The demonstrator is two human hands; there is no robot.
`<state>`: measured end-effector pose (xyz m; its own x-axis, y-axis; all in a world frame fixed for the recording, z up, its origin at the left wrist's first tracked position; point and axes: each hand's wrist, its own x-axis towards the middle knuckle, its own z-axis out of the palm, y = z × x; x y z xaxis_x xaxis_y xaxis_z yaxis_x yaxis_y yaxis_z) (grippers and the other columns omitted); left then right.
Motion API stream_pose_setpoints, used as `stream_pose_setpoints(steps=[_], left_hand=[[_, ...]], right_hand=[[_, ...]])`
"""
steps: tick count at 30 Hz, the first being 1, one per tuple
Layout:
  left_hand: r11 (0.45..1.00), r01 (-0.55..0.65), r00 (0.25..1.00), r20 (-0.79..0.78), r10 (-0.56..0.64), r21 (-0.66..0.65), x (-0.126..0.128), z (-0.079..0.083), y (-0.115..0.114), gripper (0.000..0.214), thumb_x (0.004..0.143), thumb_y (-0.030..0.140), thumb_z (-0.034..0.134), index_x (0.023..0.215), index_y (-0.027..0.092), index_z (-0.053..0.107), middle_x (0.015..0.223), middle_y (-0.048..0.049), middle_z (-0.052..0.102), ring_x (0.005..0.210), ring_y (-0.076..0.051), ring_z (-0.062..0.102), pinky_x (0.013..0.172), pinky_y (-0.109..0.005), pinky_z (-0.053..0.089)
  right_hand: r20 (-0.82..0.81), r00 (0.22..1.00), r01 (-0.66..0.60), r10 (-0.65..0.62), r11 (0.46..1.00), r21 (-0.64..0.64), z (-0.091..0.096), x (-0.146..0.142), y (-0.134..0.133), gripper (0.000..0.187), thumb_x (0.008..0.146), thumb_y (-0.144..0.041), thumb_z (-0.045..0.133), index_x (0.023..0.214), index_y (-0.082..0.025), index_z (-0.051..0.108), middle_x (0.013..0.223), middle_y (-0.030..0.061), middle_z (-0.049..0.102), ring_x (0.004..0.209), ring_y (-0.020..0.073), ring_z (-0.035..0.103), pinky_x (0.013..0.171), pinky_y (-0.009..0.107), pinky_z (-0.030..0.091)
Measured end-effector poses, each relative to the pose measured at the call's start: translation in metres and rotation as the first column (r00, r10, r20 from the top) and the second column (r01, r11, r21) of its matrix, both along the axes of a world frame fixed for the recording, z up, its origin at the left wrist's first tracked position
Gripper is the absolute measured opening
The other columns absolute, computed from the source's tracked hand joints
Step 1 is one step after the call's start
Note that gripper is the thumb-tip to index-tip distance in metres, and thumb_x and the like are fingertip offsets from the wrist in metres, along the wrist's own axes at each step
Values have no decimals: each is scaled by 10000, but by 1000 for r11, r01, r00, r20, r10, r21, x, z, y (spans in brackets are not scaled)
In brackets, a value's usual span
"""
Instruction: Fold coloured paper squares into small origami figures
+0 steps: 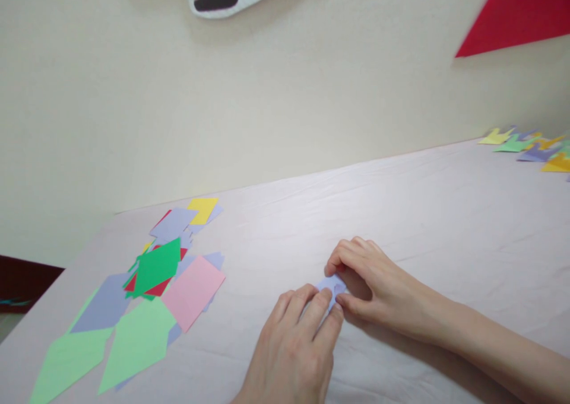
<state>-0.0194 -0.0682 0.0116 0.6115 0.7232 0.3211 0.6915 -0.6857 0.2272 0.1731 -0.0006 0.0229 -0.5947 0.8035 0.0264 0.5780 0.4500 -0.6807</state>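
Observation:
A small folded piece of lilac paper (332, 284) lies on the cloth-covered table between my two hands. My left hand (299, 336) rests over its near left side, with fingers bent and their tips pressing the paper down. From the right, my right hand (371, 282) holds the paper's edge between curved fingers and thumb. Both hands partly cover the paper, so its full shape and folds are hidden.
To the left lie several loose paper sheets, among them a pink sheet (195, 291), a dark green sheet (159, 266) and a light green sheet (137, 340). Several folded paper pieces (537, 152) stand at the far right. A wall (285, 107) rises behind the table (267, 232).

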Motion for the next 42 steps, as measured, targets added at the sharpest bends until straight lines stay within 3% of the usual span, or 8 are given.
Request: stream_pose_setpoints(steps=[13, 20, 25, 29, 32, 37, 39, 42], left_hand=[[1000, -23, 1000, 16, 23, 11, 2, 1, -2, 332, 825, 31, 447, 1072, 151, 633, 1188, -85, 664, 1009, -264, 592, 818, -393, 544], [1000, -23, 1000, -12, 23, -1, -2, 2, -7, 259, 795, 45, 467, 948, 156, 644, 1240, -98, 650, 1036, -277, 597, 826, -403, 558], [999, -13, 999, -35, 14, 38, -3, 1, -10, 285, 802, 50, 440, 976, 151, 642, 1257, -116, 644, 1036, -273, 615, 824, -388, 571], [996, -19, 998, -54, 24, 85, -2, -2, -10, 310, 813, 49, 422, 1007, 156, 638, 1230, -108, 660, 1042, -273, 626, 833, -380, 573], [996, -20, 999, -39, 24, 89, 0, -3, -10, 294, 813, 45, 424, 983, 160, 634, 1206, -103, 669, 1017, -266, 634, 830, -371, 571], [1000, -17, 1000, -25, 16, -20, 1, 9, -1, 406, 800, 39, 445, 1170, 148, 571, 1206, -118, 648, 1144, -274, 572, 936, -417, 515], [995, 37, 998, -45, -42, -94, -1, 18, 7, 516, 754, 24, 452, 1250, 148, 522, 1353, -127, 552, 1268, -277, 477, 1009, -444, 457], [965, 124, 984, -100, -150, -231, -2, 29, 19, 556, 749, 2, 454, 1262, 212, 509, 1465, -50, 453, 1345, -230, 383, 1082, -421, 378]], right_hand=[[-67, 998, 5, -13, 994, -106, -1, 4, 6, 362, 708, 77, 474, 930, -192, 571, 920, 29, 568, 915, 199, 487, 832, 340, 395], [-91, 996, 10, -18, 996, -89, -3, 4, 8, 347, 721, 74, 467, 911, -188, 593, 894, 25, 581, 895, 194, 498, 818, 336, 399], [-120, 993, -5, -6, 996, -93, 1, 6, 5, 331, 731, 61, 467, 910, -187, 592, 901, 19, 590, 897, 181, 511, 824, 323, 405], [-88, 996, 19, -21, 1000, -21, 2, 4, 2, 261, 710, -27, 595, 912, -192, 585, 952, 28, 604, 938, 210, 508, 856, 358, 401], [-102, 995, 13, -12, 1000, 10, -3, 3, 3, 272, 733, -13, 570, 933, -197, 576, 963, 34, 608, 928, 209, 506, 850, 364, 404], [-216, 976, 24, -23, 1000, 0, -12, 6, 7, 273, 787, 11, 501, 951, -200, 554, 956, 41, 594, 927, 200, 512, 827, 346, 422], [-283, 957, 55, -59, 998, -24, -13, 7, 7, 240, 813, -19, 496, 963, -201, 539, 946, 38, 579, 913, 193, 523, 818, 342, 432], [-361, 921, 131, -147, 989, -70, -14, 8, 4, 184, 857, -61, 460, 958, -203, 519, 907, 30, 561, 863, 182, 538, 792, 336, 445]])
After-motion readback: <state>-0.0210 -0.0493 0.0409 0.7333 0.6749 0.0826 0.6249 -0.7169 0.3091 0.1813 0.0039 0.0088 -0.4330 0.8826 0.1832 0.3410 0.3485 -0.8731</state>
